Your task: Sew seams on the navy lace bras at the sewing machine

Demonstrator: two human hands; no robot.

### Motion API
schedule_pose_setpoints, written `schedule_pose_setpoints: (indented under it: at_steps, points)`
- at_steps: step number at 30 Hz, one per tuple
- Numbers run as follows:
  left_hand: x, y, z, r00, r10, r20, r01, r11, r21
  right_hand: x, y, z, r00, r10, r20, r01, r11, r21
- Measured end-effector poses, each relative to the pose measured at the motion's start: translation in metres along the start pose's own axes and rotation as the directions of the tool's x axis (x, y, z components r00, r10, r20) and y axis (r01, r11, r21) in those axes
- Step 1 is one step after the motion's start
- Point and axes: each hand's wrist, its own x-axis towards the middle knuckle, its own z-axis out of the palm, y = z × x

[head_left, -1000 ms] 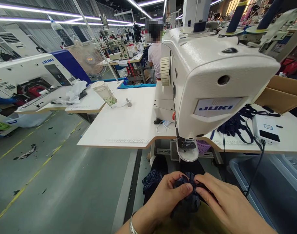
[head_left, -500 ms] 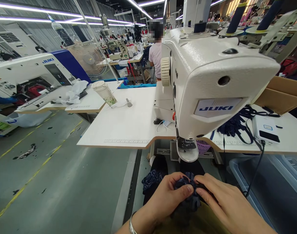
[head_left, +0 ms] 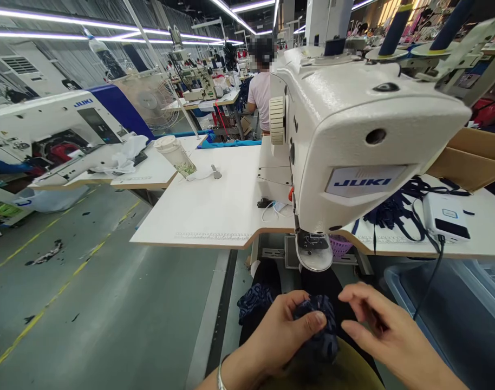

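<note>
My left hand [head_left: 278, 333] is closed around a bunched piece of dark navy fabric [head_left: 318, 333], thumb pressed on its top, low in the view over my lap. My right hand [head_left: 383, 330] hovers just right of the fabric, fingers curled and slightly apart, holding nothing. Directly above both hands hangs the head of a white JUKI sewing machine [head_left: 353, 130], with its presser foot and round metal plate [head_left: 314, 252].
The white sewing table [head_left: 215, 211] bears a plastic jar [head_left: 175, 156], a white device with a cable [head_left: 446, 216] and dark straps [head_left: 389, 211]. More navy fabric [head_left: 253, 300] lies below. A cardboard box [head_left: 470, 154] sits right. A person in a white shirt [head_left: 259, 89] sits at the rear.
My right hand has let go of the navy fabric and pulled a little to the right, fingers opening. My left hand keeps its hold on the fabric.
</note>
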Motion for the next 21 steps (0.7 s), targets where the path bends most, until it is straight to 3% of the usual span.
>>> schedule_pose_setpoints:
  at_steps: [10, 16, 18, 21]
  points:
    - [0.001, 0.0, 0.0, 1.0, 0.004, 0.001, -0.004, 0.997, 0.074, -0.012, 0.006, 0.01, 0.964, -0.267, 0.005, 0.258, 0.926, -0.276]
    - [0.002, 0.004, 0.005, 0.999, -0.016, -0.032, 0.02, 0.994, 0.11, -0.006, -0.003, 0.021, 0.922, -0.375, -0.099, 0.292, 0.84, -0.457]
    - [0.002, 0.002, 0.005, 0.999, -0.038, -0.029, 0.041, 0.995, 0.091, -0.005, -0.002, 0.024, 0.934, -0.339, -0.117, 0.259, 0.863, -0.434]
    - [0.001, 0.001, 0.004, 0.998, -0.047, -0.031, 0.05, 0.994, 0.095, -0.003, 0.004, 0.023, 0.998, -0.065, -0.017, 0.063, 0.99, -0.128]
